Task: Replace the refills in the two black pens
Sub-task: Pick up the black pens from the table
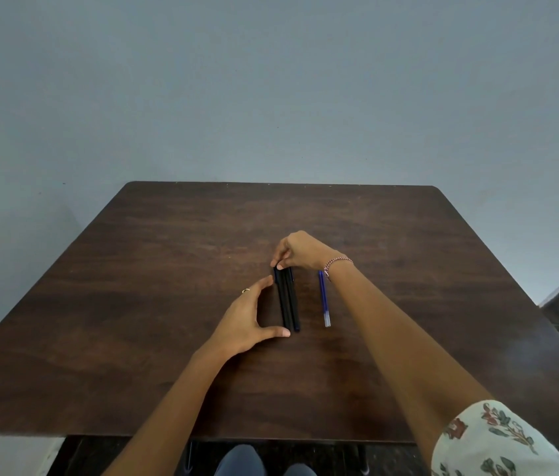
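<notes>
I see the two black pens (288, 300) lying side by side at the middle of the counter (134, 269), the right grip (300, 250) pinched on their far ends, the left grip (249, 321) spread apart with its thumb touching their near ends, and a blue refill (323, 297) lying just right of them.

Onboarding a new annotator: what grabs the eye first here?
Two black pens lie side by side in the middle of the table. The right hand pinches at their far end, and the left hand brackets them, thumb at the near end. A blue refill lies alone just right of them.
</notes>
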The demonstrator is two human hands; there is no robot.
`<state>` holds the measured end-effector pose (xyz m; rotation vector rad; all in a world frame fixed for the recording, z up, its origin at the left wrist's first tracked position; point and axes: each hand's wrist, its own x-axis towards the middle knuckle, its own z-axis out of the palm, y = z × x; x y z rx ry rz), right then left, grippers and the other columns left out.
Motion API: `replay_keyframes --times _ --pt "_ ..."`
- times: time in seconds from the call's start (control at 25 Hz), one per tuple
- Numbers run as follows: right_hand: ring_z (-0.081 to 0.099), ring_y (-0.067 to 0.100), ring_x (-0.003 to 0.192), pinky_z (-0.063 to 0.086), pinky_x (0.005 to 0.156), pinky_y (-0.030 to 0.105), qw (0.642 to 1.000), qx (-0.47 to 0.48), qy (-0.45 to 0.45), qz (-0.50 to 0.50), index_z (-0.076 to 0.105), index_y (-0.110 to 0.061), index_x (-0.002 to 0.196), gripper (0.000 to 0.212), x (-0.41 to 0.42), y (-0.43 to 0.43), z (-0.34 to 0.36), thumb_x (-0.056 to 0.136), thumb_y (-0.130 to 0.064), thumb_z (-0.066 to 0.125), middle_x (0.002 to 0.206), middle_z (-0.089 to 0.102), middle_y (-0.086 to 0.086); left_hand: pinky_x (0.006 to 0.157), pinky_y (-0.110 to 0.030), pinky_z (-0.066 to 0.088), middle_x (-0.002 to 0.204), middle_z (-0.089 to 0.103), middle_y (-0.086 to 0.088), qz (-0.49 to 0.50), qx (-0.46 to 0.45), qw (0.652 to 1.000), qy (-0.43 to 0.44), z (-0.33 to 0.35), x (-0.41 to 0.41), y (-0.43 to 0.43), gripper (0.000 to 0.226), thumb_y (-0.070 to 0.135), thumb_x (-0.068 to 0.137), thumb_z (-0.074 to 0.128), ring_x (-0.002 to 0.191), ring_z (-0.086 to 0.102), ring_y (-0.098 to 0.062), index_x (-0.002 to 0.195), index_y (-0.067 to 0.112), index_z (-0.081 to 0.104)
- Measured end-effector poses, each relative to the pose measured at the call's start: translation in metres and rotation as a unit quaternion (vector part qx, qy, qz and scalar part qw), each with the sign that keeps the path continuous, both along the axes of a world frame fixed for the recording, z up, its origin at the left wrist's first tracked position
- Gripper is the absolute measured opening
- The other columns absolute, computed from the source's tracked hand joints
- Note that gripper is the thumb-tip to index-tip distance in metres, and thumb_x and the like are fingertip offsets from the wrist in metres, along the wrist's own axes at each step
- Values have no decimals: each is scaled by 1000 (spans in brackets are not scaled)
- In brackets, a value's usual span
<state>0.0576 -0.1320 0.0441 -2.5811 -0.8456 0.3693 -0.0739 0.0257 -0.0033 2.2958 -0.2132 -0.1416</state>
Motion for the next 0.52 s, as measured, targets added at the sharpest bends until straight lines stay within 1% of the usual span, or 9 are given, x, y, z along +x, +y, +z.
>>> replay_keyframes --times 0.12,0.32,0.44,0.52 --pt "65 16 99 48 94 27 1000 5 1 -2 72 -9 101 17 -1 -1 -2 85 -10 66 108 70 7 115 -32 27 151 35 6 -1 1 1000 -1 1 -1 0 106 40 60 85 138 31 -10 146 23 26" --pt "66 16 97 47 89 22 1000 9 -20 -20 72 -8 103 19 2 2 -5 86 -9 66 106 71 8 116 -34 26 151 35 3 11 -26 1000 -2 5 0 3 104 32 63 85 139 31 -10 147 24 24" --pt "66 15 99 45 89 19 998 51 -22 -40 72 -10 103 18 1 5 -6 86 -10 65 105 72 8 116 -30 25 151 36 -2 21 -62 998 -3 7 0 4 106 24 62 86 139 31 -9 147 24 23" --pt "64 13 101 44 90 18 993 98 -31 -56 72 -11 103 18 2 4 -3 87 -14 65 107 71 5 116 -32 25 151 35 -1 35 -75 997 -3 7 -1 1 106 21 62 86 139 31 -10 147 25 22"
